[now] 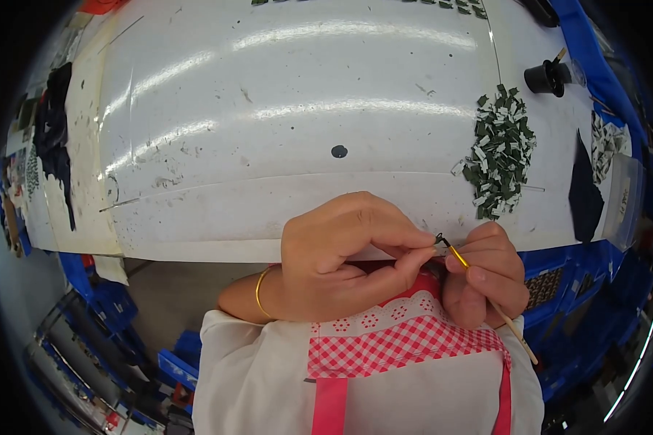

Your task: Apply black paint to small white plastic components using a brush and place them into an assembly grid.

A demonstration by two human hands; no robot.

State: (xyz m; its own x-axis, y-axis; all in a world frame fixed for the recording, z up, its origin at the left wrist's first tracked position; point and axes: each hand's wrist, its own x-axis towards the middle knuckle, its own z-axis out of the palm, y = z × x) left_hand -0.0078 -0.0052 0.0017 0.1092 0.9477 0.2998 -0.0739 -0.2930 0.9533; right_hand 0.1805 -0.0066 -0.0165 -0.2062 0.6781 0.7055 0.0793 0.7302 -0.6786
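My left hand (355, 254) is closed in a pinch, thumb and forefinger on a small dark piece (439, 238) whose shape is mostly hidden. In my right hand (490, 275) is a thin paintbrush (457, 256) with a gold-coloured ferrule and a pale wooden handle slanting down to the right. Its dark bristle tip meets or nearly meets the small piece. Both hands are at the table's near edge, close to my red-and-white checked apron (392, 344). Just beyond my right hand lies a heap of small dark green and white pieces (497, 156).
On the white table (218, 159) is a dark round spot (339, 151). A black cup (544, 78) with a stick in it stands far right. Dark cloth (585, 192) and a clear plastic box (622, 203) lie at the right edge. Small pieces (457, 6) line the far edge.
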